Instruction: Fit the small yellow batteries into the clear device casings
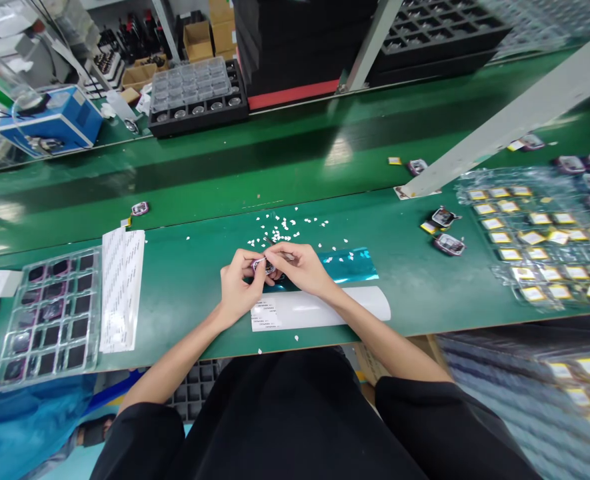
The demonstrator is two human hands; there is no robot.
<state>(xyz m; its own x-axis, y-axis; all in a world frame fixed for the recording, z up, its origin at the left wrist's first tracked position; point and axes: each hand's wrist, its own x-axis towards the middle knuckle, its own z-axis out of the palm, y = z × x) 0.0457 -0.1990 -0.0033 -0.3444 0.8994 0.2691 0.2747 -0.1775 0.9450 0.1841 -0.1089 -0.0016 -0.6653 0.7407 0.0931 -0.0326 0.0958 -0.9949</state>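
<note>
Holding 1 sm. device w/ L hand.

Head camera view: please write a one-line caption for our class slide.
Left hand and right hand meet at a small case over a green workbench dotted with white scraps.

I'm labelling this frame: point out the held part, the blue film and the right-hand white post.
Held part (269, 268), head view: its exposed middle.
Blue film (353, 267), head view: its right part.
White post (512, 123), head view: its mid-length.

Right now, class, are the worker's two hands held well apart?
No, the left hand and right hand come together at one small case.
</note>
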